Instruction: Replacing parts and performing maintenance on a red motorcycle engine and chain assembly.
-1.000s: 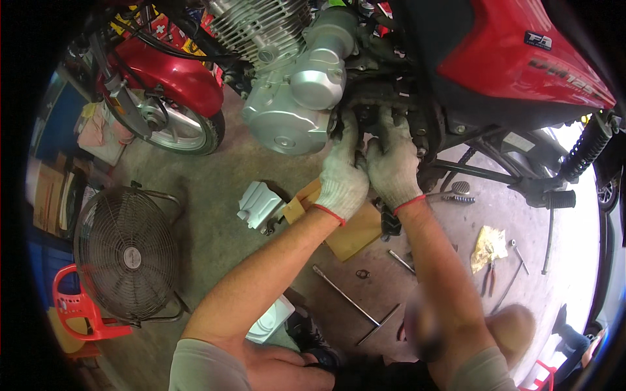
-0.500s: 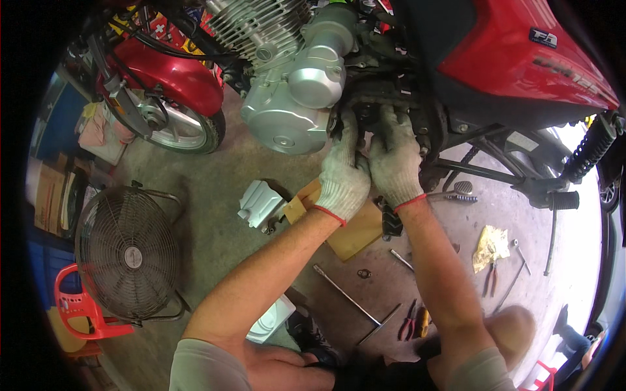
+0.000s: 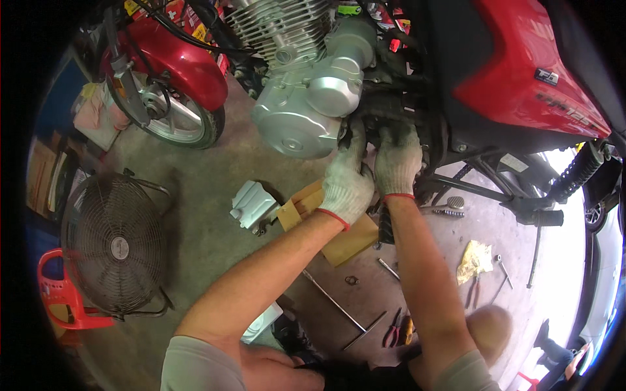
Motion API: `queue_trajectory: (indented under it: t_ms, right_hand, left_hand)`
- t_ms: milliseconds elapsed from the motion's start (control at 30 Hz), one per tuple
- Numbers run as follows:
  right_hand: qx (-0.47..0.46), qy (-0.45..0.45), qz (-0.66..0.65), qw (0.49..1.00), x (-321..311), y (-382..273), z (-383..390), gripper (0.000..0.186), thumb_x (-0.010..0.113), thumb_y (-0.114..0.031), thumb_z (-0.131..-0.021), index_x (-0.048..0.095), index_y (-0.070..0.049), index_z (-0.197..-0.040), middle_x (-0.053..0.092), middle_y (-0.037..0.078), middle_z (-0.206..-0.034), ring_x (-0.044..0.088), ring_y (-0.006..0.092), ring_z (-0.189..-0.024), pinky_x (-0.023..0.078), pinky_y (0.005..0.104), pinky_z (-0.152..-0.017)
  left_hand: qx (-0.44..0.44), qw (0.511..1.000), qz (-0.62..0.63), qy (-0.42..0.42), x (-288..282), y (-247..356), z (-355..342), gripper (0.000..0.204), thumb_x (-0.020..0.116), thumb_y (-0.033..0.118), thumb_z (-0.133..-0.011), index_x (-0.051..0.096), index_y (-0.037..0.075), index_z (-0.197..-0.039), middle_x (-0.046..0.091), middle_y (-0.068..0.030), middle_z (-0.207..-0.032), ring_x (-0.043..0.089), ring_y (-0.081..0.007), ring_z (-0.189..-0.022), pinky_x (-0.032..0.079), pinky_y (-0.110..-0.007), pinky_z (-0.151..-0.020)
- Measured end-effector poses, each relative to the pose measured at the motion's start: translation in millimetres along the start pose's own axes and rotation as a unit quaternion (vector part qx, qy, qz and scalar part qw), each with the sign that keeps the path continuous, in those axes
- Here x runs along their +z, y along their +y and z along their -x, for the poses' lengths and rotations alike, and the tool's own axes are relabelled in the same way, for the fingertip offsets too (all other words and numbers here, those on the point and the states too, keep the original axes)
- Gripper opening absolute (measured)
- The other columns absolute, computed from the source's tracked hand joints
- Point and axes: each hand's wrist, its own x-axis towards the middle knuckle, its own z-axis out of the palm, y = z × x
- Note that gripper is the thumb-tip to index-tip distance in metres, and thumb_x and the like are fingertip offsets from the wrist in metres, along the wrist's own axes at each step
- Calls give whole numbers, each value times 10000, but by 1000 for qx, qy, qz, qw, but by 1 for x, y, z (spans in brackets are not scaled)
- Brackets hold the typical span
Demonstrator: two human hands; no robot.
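Note:
Both my hands, in white knit gloves with red cuffs and darkened fingers, reach into the dark recess behind the silver engine (image 3: 297, 127) of a red motorcycle (image 3: 505, 81). My left hand (image 3: 347, 186) is close behind the round engine cover, fingers pointing up and curled in. Just to its right, my right hand (image 3: 398, 163) has its fingers bent into the same recess. Both hands look closed, but their fingertips and whatever they grip are hidden in shadow. Under the hands lies an opened cardboard piece (image 3: 349, 246), with a silver cover (image 3: 253, 204) to its left.
On the concrete floor lie a long T-handle wrench (image 3: 336, 303), red-handled pliers (image 3: 392, 329), a small metal plate (image 3: 352, 280) and a yellowish wrapper (image 3: 475, 262). A floor fan (image 3: 117, 247) stands at left by a red plastic chair (image 3: 55, 293). The footpeg (image 3: 548, 217) juts out at right.
The view has shifted slightly, so the engine appears farther right and the floor tools farther left. My right hand has turned a little more upright; both hands remain in the recess.

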Motion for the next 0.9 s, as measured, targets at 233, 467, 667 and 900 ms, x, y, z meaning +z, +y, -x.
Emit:
queue_trajectory:
  t_ms: [233, 467, 667, 900]
  right_hand:
    - [-21, 51, 48, 997, 12, 6, 1, 292, 638, -161, -844, 611, 10, -1079, 638, 253, -992, 591, 453, -951, 459, 496, -813]
    - [5, 44, 14, 999, 15, 12, -2, 279, 648, -171, -841, 608, 8, -1051, 638, 240, -976, 594, 447, -942, 464, 495, -811]
    - [-2, 43, 8, 999, 12, 7, -2, 271, 638, -188, -855, 605, -2, -1049, 636, 242, -981, 592, 444, -952, 465, 496, -816]
    - [27, 51, 69, 996, 13, 6, 3, 311, 619, -223, -879, 589, -4, -1098, 635, 249, -1057, 579, 462, -994, 460, 506, -828]
  left_hand:
    - [-8, 1000, 12, -3, 0, -2, 1, 746, 547, 21, -828, 256, 106, -1510, 629, -247, -1031, 604, -431, -945, 506, -478, -794]
    - [-27, 999, -12, -16, 2, 0, 7, 703, 538, 38, -846, 279, 100, -1496, 645, -230, -1003, 613, -435, -916, 512, -495, -769]
    - [-75, 996, 18, -52, -5, 7, 3, 744, 577, 53, -802, 306, 117, -1492, 619, -266, -1060, 602, -453, -955, 502, -499, -810]
    - [-84, 992, 9, -90, -11, 5, 1, 738, 554, 22, -796, 306, 91, -1488, 519, -331, -1246, 510, -468, -1156, 462, -467, -957]
